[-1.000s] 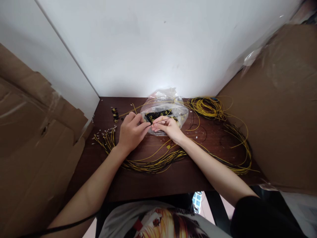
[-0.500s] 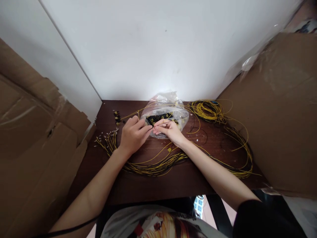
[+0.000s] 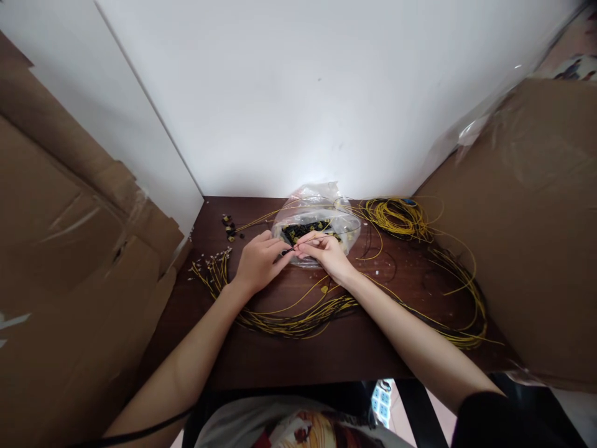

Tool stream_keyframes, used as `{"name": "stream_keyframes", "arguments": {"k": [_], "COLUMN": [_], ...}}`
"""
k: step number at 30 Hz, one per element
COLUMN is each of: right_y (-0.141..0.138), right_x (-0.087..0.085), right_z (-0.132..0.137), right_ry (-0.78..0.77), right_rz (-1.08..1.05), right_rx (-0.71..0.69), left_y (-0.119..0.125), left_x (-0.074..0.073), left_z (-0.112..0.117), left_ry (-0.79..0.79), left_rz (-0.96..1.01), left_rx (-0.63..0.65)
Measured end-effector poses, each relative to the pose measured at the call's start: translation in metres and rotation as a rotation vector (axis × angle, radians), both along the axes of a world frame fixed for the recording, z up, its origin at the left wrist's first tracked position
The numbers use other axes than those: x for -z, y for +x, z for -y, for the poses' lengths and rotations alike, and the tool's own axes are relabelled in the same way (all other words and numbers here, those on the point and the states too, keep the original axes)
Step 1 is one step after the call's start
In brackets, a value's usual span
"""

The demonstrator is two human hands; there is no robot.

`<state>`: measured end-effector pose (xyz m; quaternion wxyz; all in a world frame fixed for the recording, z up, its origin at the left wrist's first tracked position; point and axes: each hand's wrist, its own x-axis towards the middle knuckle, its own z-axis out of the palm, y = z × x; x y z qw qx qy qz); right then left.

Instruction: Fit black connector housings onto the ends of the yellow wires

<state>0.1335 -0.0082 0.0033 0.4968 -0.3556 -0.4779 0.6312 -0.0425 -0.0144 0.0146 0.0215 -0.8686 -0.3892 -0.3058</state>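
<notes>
My left hand (image 3: 258, 262) and my right hand (image 3: 326, 254) meet fingertip to fingertip over a dark wooden table (image 3: 326, 348). Between the fingertips sits a small black connector (image 3: 290, 251), pinched by my left hand. My right hand pinches a thin yellow wire (image 3: 321, 238) whose end points at that connector. Just behind the hands lies a clear plastic bag (image 3: 317, 221) holding several black and yellow connectors. A bundle of yellow wires (image 3: 289, 322) curves across the table below my wrists.
A coil of yellow wires (image 3: 396, 214) lies at the back right, with more strands looping along the right side (image 3: 466, 298). A few loose connectors (image 3: 228, 225) sit at the back left. Cardboard sheets stand at the left (image 3: 69, 261) and right (image 3: 527, 224). White wall behind.
The view has shifted slightly, so the table sits lower and further right in the frame. My hands stay together in front of the bag, fingertips now closer.
</notes>
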Motion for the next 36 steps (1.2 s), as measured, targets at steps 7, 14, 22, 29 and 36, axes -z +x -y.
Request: {"name": "stream_keyframes", "arguments": {"k": [7,14,22,29,36], "right_y": [-0.0002,-0.0005,-0.0007,-0.0008,-0.0003], "right_x": [-0.0008,-0.0008,-0.0050,-0.0030,0.0001], "right_z": [-0.0002,-0.0008,0.0005,-0.0003,-0.0016], "right_ry": [-0.006,0.007,0.002,0.004,-0.021], "right_rz": [0.009,0.042,0.060,0.067,-0.024], "right_rx": [-0.009,-0.015,-0.022,-0.027,-0.050], "left_y": [-0.0003,-0.0016,-0.0026,-0.0037,-0.0013], "left_x": [0.0008,0.0033,0.0020,0.0034,0.0048], "left_z": [0.0005,-0.0005,-0.0009,-0.0016,0.0001], "left_ry": [-0.111,-0.211,-0.249,-0.227,-0.228], "left_rz": [-0.024,-0.090,-0.103,-0.109,-0.082], "left_rx": [0.007,0.005,0.028,0.046,0.021]}}
